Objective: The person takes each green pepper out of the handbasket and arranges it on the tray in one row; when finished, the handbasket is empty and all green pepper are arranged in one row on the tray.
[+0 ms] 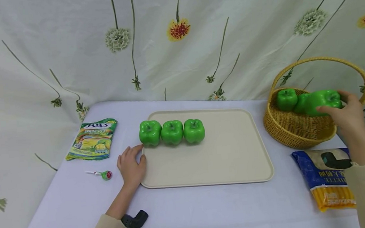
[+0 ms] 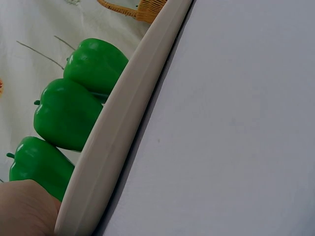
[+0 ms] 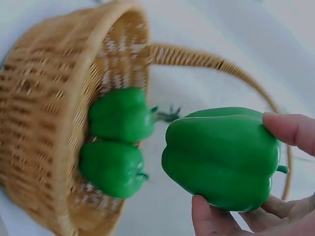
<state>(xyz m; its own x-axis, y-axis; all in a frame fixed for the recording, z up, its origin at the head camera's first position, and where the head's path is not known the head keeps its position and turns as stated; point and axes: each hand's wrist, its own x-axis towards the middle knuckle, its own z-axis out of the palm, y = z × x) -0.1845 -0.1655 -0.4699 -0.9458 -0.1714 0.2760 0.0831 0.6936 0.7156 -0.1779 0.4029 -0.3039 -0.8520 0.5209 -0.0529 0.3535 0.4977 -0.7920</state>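
Note:
In the head view my right hand (image 1: 350, 113) grips a green bell pepper (image 1: 325, 102) over the wicker basket (image 1: 282, 134). Thumb on one side and fingers on the other pinch this pepper (image 3: 224, 160) in the right wrist view, its stem pointing toward the palm. Two more peppers lie inside the basket, one of them (image 1: 286, 99) at its left end. My left hand (image 1: 132, 169) rests at the left rim of a beige tray (image 1: 224, 150), with a fingertip right by the nearest pepper (image 1: 150, 133). Three peppers stand in a row along the tray's upper left.
A green FOX'S candy bag (image 1: 94, 139) lies left of the tray, with a lollipop (image 1: 105, 175) below it. Under the basket is a blue and yellow pasta bag (image 1: 325, 181), partly covered by the right forearm. The basket's tall handle (image 1: 321, 58) arches over its opening.

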